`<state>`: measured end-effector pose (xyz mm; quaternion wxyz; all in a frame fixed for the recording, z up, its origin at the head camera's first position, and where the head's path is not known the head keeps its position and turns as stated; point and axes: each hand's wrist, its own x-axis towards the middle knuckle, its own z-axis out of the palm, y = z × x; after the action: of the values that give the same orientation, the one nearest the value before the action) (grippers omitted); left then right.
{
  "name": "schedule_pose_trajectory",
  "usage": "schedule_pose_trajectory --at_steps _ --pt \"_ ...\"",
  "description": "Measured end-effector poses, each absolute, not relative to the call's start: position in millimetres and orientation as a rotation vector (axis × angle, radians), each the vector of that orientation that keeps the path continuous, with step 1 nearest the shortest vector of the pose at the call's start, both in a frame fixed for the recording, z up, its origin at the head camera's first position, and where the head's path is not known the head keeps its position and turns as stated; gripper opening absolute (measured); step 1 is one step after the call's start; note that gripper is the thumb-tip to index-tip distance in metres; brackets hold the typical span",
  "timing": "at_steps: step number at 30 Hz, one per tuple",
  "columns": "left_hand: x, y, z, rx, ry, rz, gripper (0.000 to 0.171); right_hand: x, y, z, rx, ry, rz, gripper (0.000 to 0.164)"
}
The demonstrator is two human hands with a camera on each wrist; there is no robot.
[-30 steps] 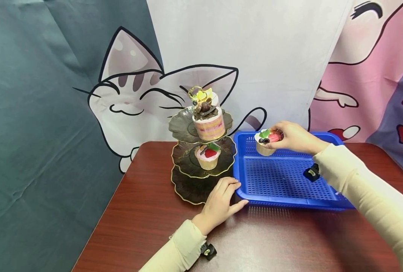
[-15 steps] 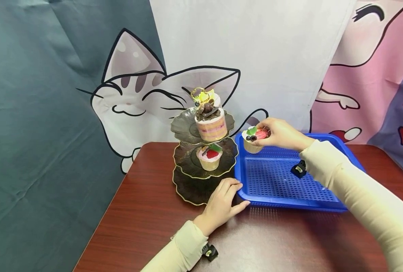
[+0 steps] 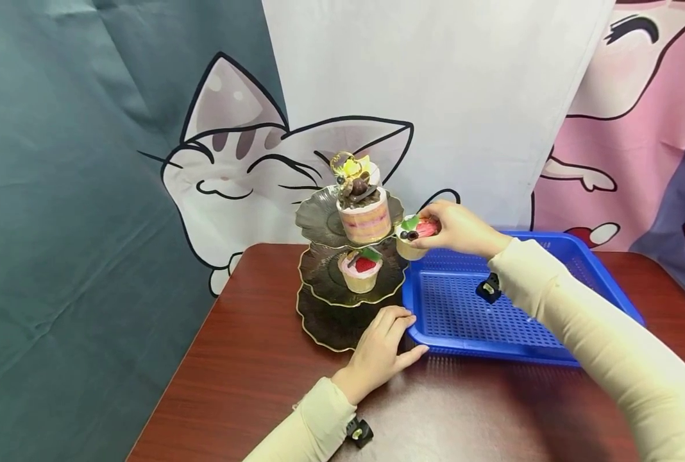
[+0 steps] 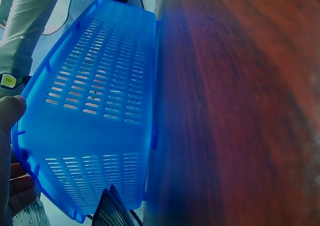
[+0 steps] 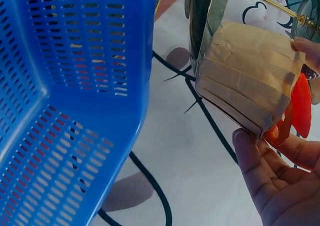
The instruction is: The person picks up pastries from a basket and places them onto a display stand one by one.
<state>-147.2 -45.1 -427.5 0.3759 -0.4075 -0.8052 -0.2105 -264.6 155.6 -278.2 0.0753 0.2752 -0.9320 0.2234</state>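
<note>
My right hand (image 3: 456, 228) holds a cupcake (image 3: 412, 248) by its upper part, thumb and fingers on opposite sides. Strawberry, dark berries and a green leaf top it. In the right wrist view the pleated paper cup (image 5: 250, 76) hangs tilted near the stand's plate edge; whether they touch, I cannot tell. The three-tiered stand (image 3: 319, 215) bears a tall layered cake (image 3: 365, 221) on its top plate and a raspberry cupcake (image 3: 361, 274) on its middle one. My left hand (image 3: 377, 350) grips the near left corner of a blue basket (image 3: 492, 351).
The basket stands right beside the tiered stand on a brown wooden table (image 3: 233, 372). A second, pale cake with yellow decoration (image 3: 351, 168) is partly hidden behind the layered one. A printed cat curtain (image 3: 227, 167) hangs behind.
My right hand has carried the strawberry cupcake leftward, from above the basket to the right edge of the stand's plates. The left hand has stayed at the basket corner.
</note>
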Motion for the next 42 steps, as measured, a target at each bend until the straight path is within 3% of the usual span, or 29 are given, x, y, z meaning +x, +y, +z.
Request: schedule_pose_trajectory --at_steps 10,27,42 --pt "-144.4 -45.9 -431.1 -1.035 -2.061 -0.540 0.046 -267.2 137.6 -283.0 0.865 -2.792 0.670 0.051" --pt "-142.6 -44.1 -433.4 -1.043 -2.066 -0.551 0.045 -275.7 110.0 -294.0 0.870 -2.772 0.756 0.041" --pt "-143.6 -42.8 -430.9 -1.046 -2.063 -0.530 0.047 -285.2 103.7 -301.6 1.019 -2.650 0.874 0.054"
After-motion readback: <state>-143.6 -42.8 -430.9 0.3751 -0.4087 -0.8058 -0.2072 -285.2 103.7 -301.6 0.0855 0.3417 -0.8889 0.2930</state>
